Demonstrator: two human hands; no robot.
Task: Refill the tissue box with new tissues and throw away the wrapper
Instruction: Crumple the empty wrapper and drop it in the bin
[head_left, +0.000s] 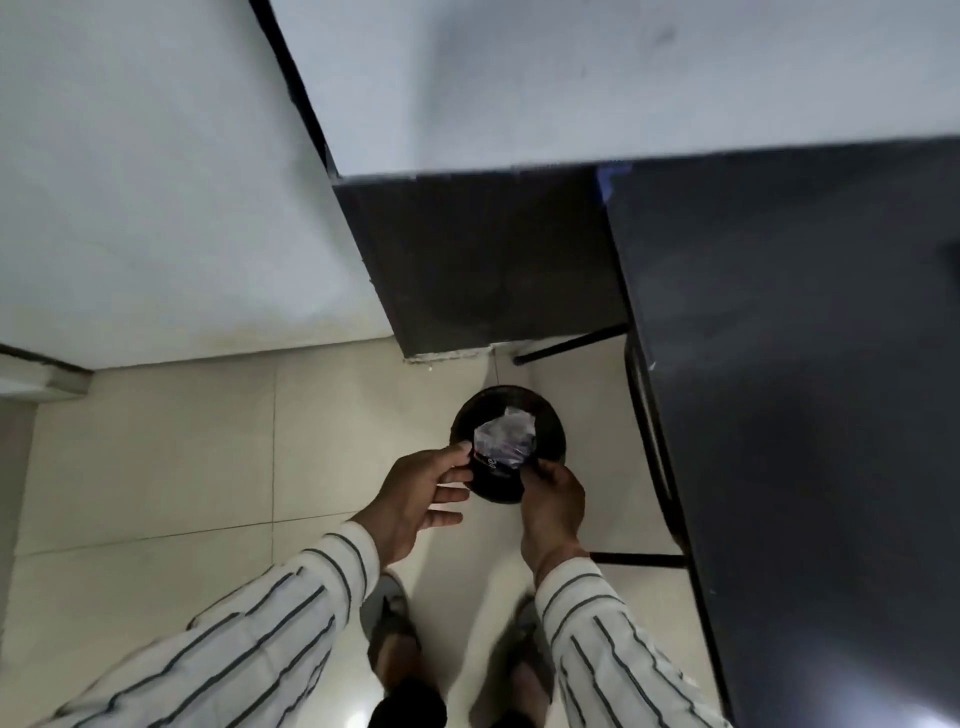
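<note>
A crumpled clear plastic wrapper (503, 440) hangs right over the mouth of a round black bin (545, 415) on the floor. My left hand (421, 493) pinches the wrapper's left edge with thumb and forefinger; its other fingers are spread. My right hand (551, 499) grips the wrapper's lower right corner. Both hands are above the bin's near rim. The tissue box is not in view.
A dark table (810, 364) stands to the right, its thin black legs (639, 559) reaching the pale tiled floor (156, 457). A dark cabinet side (488, 260) rises behind the bin, white walls (156, 182) to the left. My feet in sandals (395, 634) stand just before the bin.
</note>
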